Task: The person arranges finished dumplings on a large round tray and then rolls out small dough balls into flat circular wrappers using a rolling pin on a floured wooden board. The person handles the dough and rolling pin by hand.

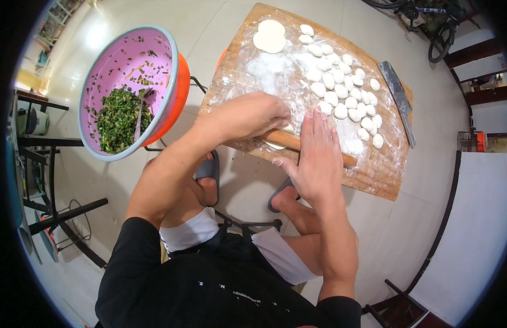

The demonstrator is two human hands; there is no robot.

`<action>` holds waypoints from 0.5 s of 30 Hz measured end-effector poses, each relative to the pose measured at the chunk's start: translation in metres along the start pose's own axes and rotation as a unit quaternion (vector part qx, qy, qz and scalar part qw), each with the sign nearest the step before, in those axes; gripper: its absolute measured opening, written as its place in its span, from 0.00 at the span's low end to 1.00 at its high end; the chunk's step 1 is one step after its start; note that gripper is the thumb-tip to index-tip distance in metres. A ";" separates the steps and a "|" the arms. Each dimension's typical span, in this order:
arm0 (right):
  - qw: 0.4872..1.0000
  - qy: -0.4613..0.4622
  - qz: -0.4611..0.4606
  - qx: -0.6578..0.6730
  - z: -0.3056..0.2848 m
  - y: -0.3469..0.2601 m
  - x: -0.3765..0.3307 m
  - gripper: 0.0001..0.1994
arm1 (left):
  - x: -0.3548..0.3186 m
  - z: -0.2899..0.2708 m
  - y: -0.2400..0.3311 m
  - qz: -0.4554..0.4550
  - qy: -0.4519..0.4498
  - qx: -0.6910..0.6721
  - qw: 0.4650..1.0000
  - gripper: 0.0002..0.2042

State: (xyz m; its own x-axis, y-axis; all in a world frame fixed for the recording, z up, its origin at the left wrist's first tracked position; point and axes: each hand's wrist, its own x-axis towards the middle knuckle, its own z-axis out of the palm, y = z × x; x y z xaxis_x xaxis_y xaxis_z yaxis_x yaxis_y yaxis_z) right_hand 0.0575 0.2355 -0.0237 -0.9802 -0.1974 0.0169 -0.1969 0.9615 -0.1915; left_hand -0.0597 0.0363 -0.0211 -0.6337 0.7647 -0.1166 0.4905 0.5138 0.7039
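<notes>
A wooden rolling pin lies at a slant near the close edge of the floured wooden board. My right hand rests flat across it, fingers stretched out and thumb spread to the left. By the pin's left end, my left hand is closed with curled fingers on the edge of a dough wrapper. That wrapper is partly under the pin and mostly hidden. Several small flattened dough pieces cover the board's right half. At the far left of the board, rolled wrappers overlap.
A cleaver-like flat blade lies along the board's right edge. Left of the board, a pink basin holds chopped green filling and a spoon, beside an orange basin. A black metal frame stands far left.
</notes>
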 end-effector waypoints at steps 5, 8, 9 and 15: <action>0.998 0.051 -0.025 0.015 0.013 -0.004 -0.027 0.42 | 0.009 0.022 -0.010 -0.023 0.102 0.039 0.994 0.14; 0.993 0.087 -0.069 0.047 0.023 0.003 -0.037 0.33 | 0.012 0.022 -0.013 -0.015 0.084 0.056 0.995 0.13; 0.990 0.096 -0.086 0.066 0.024 0.004 -0.038 0.30 | 0.012 0.021 -0.014 -0.004 0.083 0.047 0.995 0.13; 0.981 0.164 -0.060 0.090 0.006 0.013 -0.035 0.21 | -0.006 -0.003 -0.016 -0.042 0.202 -0.007 0.979 0.17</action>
State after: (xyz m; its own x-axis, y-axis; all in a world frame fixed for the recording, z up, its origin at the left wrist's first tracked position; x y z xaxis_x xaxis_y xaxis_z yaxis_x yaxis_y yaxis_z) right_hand 0.0897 0.2542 -0.0327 -0.9106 -0.2060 0.3582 -0.3325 0.8799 -0.3393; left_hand -0.0651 0.0227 -0.0294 -0.8570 0.5035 0.1100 0.4206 0.5600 0.7138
